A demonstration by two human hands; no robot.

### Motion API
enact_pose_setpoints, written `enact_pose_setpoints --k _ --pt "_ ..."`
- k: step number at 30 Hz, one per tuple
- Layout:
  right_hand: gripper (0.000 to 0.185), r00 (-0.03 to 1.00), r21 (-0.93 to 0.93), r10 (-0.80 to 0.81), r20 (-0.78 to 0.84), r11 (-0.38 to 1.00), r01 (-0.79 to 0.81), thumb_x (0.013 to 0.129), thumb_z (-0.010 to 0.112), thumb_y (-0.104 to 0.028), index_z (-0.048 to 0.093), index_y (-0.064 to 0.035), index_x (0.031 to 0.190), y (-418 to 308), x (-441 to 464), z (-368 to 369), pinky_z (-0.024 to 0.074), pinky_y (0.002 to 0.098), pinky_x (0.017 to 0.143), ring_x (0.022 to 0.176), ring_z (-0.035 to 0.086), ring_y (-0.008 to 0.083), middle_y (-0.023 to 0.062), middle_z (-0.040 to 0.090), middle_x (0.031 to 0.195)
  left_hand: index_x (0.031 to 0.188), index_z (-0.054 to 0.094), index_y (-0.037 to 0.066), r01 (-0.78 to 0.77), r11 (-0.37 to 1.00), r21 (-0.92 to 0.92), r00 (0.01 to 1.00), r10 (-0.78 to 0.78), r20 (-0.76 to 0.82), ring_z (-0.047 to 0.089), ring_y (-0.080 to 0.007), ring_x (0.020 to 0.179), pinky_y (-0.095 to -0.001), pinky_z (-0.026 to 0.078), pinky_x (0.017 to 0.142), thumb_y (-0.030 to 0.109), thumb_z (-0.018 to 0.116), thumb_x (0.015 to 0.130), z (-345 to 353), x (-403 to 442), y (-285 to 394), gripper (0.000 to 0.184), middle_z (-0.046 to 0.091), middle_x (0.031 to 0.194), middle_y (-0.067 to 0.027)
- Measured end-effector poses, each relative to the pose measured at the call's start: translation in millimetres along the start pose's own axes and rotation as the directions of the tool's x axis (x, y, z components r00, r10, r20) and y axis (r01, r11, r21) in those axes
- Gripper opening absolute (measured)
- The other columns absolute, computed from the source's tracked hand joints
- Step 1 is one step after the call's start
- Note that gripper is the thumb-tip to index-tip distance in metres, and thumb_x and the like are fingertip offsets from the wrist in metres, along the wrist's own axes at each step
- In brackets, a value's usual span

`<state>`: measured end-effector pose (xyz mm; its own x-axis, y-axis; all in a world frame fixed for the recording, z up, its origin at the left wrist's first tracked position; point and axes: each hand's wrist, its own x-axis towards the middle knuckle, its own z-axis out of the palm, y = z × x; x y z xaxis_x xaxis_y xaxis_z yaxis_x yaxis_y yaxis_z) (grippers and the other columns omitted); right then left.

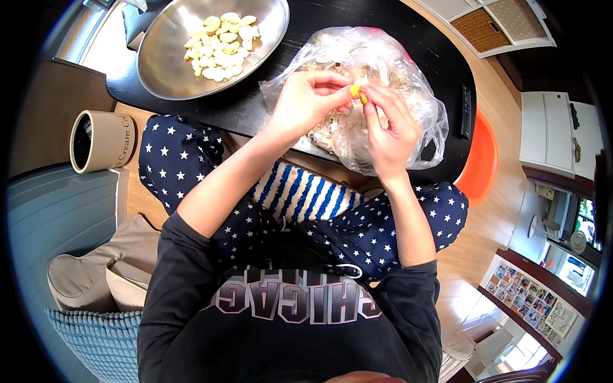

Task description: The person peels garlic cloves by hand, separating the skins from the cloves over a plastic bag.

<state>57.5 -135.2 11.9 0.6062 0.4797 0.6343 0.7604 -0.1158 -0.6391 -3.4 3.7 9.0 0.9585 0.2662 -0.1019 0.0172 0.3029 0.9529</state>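
Note:
My left hand (311,105) and my right hand (391,127) meet above an open clear plastic bag (429,121). Both are closed in a pinch, fingertips nearly touching, around a small bright yellow piece (355,90) with an orange-brown part beside the right fingers. Its exact kind is too small to make out. Under the hands, the bag holds pale, papery skins (324,135), which look like garlic husks. To the left, a wide steel bowl (156,64) carries a heap of peeled garlic cloves (220,51).
Bowl and bag stand on a black table (255,118), with a dark remote control (467,104) at its right edge. Past that edge is an orange seat (480,163). A cream bin (105,140) stands left on the floor. A blue-and-white striped cloth (306,191) lies between my legs.

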Motion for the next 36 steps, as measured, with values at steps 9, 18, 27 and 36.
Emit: enact_pose_setpoints --k 9,18,27,36 --pt "0.023 0.997 -0.070 -0.071 0.034 0.995 0.073 0.070 0.062 0.011 0.064 0.0011 0.091 2.2 -1.5 3.9 0.0477 0.0296 0.072 0.081 0.060 0.0232 0.0128 0.063 0.090 0.095 0.062 -0.002 0.054 0.997 0.052 0.998 -0.054 -0.010 0.052 -0.0043 0.066 -0.0168 0.043 0.062 0.008 0.060 0.081 -4.0 4.3 -7.5 0.017 0.063 0.079 -0.0032" --pt "0.017 0.890 0.456 0.442 0.110 0.773 -0.440 0.080 0.059 0.002 0.062 0.0021 0.097 5.7 -3.5 -0.5 0.0466 0.0237 0.079 0.091 0.059 0.0148 0.0095 0.062 0.098 0.101 0.062 -0.002 0.043 0.999 -0.001 0.999 -0.043 0.022 0.052 -0.0046 0.067 -0.0171 0.043 0.064 0.008 0.058 0.083 -1.4 3.8 -1.6 0.021 0.064 0.080 -0.0034" --pt "0.025 0.856 0.526 0.498 0.137 0.696 -0.489 0.082 0.060 -0.001 0.057 0.0026 0.107 4.7 -1.6 0.1 0.0481 0.0237 0.077 0.093 0.057 0.0150 0.0097 0.059 0.103 0.101 0.062 -0.002 0.056 0.996 0.062 0.998 -0.057 0.013 0.053 -0.0050 0.068 -0.0179 0.044 0.066 0.010 0.060 0.082 -2.7 3.2 -0.9 0.022 0.063 0.081 -0.0038" --pt "0.026 0.879 0.520 0.451 0.153 0.720 -0.460 0.082 0.059 0.001 0.057 -0.0001 0.108 6.2 -0.9 -0.4 0.0465 0.0231 0.079 0.094 0.056 0.0128 0.0065 0.056 0.105 0.100 0.063 -0.001 0.075 0.993 0.090 0.997 -0.077 0.020 0.054 -0.0048 0.068 -0.0180 0.045 0.065 0.009 0.061 0.082 -1.1 2.2 0.5 0.021 0.063 0.081 -0.0038"
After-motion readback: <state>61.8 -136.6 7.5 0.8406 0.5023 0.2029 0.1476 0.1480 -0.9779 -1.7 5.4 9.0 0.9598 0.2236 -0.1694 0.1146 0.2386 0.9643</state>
